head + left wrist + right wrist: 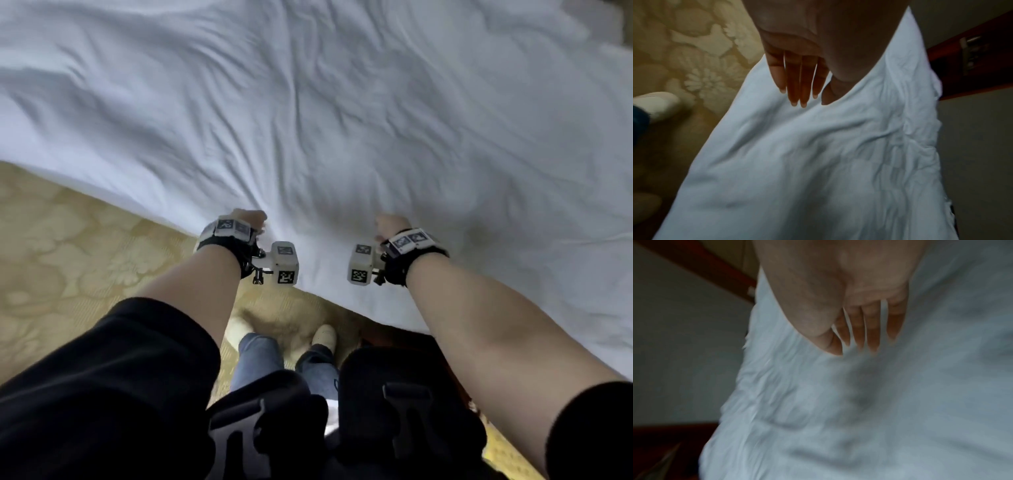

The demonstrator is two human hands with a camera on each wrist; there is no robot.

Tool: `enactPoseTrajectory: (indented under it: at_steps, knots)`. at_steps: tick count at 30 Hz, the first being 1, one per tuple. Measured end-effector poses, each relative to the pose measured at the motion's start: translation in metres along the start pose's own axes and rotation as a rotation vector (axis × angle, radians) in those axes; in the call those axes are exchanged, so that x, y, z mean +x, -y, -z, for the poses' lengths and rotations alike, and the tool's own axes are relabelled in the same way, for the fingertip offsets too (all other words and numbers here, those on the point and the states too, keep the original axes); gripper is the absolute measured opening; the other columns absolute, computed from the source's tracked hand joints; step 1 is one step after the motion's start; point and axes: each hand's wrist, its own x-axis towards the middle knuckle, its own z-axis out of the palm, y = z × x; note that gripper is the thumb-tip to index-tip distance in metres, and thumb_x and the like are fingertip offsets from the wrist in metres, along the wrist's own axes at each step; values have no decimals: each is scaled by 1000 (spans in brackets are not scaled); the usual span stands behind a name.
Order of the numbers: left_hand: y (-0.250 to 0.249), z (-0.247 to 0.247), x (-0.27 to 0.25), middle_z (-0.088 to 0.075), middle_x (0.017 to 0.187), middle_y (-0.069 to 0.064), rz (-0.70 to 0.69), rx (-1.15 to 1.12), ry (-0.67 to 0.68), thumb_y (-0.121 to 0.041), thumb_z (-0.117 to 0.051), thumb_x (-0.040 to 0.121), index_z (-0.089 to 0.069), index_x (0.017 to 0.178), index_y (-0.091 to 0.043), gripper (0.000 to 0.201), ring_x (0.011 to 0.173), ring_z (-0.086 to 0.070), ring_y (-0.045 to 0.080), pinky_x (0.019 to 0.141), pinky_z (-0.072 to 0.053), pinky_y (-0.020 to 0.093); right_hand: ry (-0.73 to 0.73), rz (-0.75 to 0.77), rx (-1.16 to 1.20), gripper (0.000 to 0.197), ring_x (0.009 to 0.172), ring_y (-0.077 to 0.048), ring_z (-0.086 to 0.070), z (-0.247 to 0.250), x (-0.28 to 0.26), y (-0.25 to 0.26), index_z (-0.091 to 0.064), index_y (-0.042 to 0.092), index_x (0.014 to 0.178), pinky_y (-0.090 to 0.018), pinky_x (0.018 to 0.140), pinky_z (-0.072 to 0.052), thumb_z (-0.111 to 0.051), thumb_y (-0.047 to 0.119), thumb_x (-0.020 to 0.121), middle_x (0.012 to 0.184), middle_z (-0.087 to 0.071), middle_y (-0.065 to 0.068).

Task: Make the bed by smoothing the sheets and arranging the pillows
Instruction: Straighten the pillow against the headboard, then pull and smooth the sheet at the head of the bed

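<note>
A wrinkled white sheet (325, 120) covers the bed and hangs over its near edge. My left hand (251, 219) and right hand (388, 222) are side by side at that edge, a short gap between them. In the left wrist view the left hand (812, 100) has straight fingers (797, 84) held together, pointing down onto the sheet (818, 162). The right hand (855, 345) shows the same: straight fingers (871, 331) on the blurred sheet (879, 418), no cloth pinched. Creases fan out from both hands. No pillow is in view.
Beige floral carpet (68, 257) lies left of and below the bed. My feet in pale shoes (323, 335) stand close to the edge. Dark red wood (387, 337) shows under the sheet at lower right, and a dark red wooden strip (962, 65) runs along a wall.
</note>
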Motion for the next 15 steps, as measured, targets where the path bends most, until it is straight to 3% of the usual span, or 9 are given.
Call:
enactPoseTrajectory:
  at_steps: [1,3,5,8,10,12,15]
  knots:
    - [-4,16,-2,-66,88,9,-21,14,-9,-16,-54,88,-63,101,2,24,77,-60,21,90,-52,38,28,50,-3,23,83,-17,-51,-12,2,22,-44,23,75,-26,74,-50,-42,19,98,103,-46,-4]
    - [-15,51,-15,-65,92,12,-93,41,-9,-12,-52,90,-61,97,3,19,72,-59,19,71,-53,31,54,124,53,16,65,-17,-55,-40,-9,73,-49,15,76,-27,56,-46,-50,13,92,93,-53,-8]
    - [-23,92,-19,-61,95,15,-141,84,-11,-9,-51,92,-59,108,6,23,67,-58,18,61,-46,26,75,214,15,3,67,-19,-58,-73,-30,126,-51,11,88,-28,59,-47,-53,11,89,84,-57,-8]
    - [-25,171,-21,-62,113,20,-167,110,1,-7,-49,95,-55,111,8,23,82,-63,26,65,-48,26,181,348,-35,14,78,-19,-62,-127,-60,187,-49,14,99,-32,76,-51,-56,12,87,90,-60,-5]
    - [-25,223,-19,-63,118,23,-206,143,-23,-8,-48,95,-57,115,11,28,87,-63,28,61,-51,25,224,427,-59,16,75,-18,-63,-161,-77,224,-51,14,101,-29,71,-51,-58,12,86,92,-62,-7]
    - [-23,276,-20,-64,117,23,-225,142,-81,-9,-48,95,-57,117,12,31,96,-64,29,68,-50,28,265,480,-68,14,76,-19,-63,-197,-97,259,-54,14,100,-24,64,-49,-59,13,87,94,-63,-8]
    - [-19,336,-17,-67,112,21,-274,138,-170,-9,-49,94,-60,113,8,28,88,-62,25,64,-48,26,318,554,-116,14,76,-18,-62,-239,-118,298,-55,13,101,-23,63,-49,-59,13,87,96,-62,-7]
